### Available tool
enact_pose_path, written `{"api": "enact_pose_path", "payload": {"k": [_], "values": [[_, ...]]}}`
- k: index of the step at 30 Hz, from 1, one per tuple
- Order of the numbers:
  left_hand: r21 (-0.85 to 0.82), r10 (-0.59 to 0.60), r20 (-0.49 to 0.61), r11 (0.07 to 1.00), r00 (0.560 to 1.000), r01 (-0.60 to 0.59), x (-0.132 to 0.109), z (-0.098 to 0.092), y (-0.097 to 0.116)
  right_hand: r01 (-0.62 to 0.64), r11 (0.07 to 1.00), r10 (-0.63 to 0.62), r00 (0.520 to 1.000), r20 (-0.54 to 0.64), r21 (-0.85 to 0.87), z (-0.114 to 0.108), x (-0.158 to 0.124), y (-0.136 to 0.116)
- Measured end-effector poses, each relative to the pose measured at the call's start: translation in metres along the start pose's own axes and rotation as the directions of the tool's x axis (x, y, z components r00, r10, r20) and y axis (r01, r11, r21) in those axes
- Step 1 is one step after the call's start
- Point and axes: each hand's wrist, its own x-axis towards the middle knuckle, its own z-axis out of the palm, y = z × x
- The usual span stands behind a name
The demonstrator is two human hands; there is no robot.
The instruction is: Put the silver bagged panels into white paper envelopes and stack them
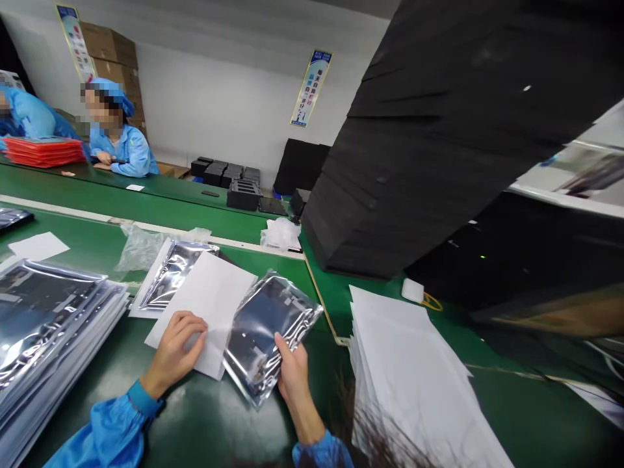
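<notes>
**Right hand (292,383) holds a silver anti-static bag (266,331) beside a white paper sheet (209,305)**

The bag, with a dark flat panel showing through its foil, is held low over the green counter (205,422), directly in front of the person. Its long axis slants from far right to near left. The right hand is nearest, closed on the bag's near edge with the thumb on top and the rest of the hand hidden beneath. Its forearm rises from the bottom of the view in a blue sleeve (319,452). Just left of the bag, the left hand (175,348) lies on the sheet, its fingers (195,331) curled near the paper's edge; I cannot tell whether they grip the paper or only rest there. Further left of the bag lies a stack of silver bags (49,331), and beyond it a second silver bag (178,276) lies on paper. To the bag's right is a pile of white sheets (409,383).
</notes>
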Motion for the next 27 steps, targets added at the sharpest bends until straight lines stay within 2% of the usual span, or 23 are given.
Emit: {"api": "enact_pose_path", "payload": {"k": [3,6,8,13,19,23,27], "values": [[0.025,-0.049,0.058,0.999,0.997,0.048,-0.002,0.016,0.003,-0.009,0.999,0.013,0.997,0.082,-0.051,0.012,-0.020,0.017],[0.183,-0.161,0.085,0.973,0.983,0.144,-0.001,0.034,0.002,0.027,0.995,-0.011,0.988,0.156,-0.097,0.021,-0.038,0.031],[0.269,-0.215,0.081,0.945,0.973,0.186,0.001,0.041,0.000,0.044,0.994,-0.028,0.987,0.160,-0.097,0.024,-0.044,0.034],[0.399,-0.259,0.047,0.890,0.965,0.220,0.016,0.039,0.005,0.073,0.992,-0.057,0.987,0.150,-0.104,0.028,-0.050,0.029],[0.702,-0.326,0.012,0.676,0.945,0.224,0.064,0.032,0.018,0.014,0.994,0.011,0.973,0.232,-0.107,0.033,-0.061,0.028],[0.676,-0.340,0.061,0.706,0.938,0.212,0.089,0.035,0.011,-0.026,0.993,0.061,0.949,0.310,-0.116,0.029,-0.058,0.025],[0.632,-0.343,0.167,0.757,0.924,0.166,0.091,0.044,0.009,-0.127,0.992,0.118,0.946,0.301,0.008,0.029,-0.046,0.013]]}}
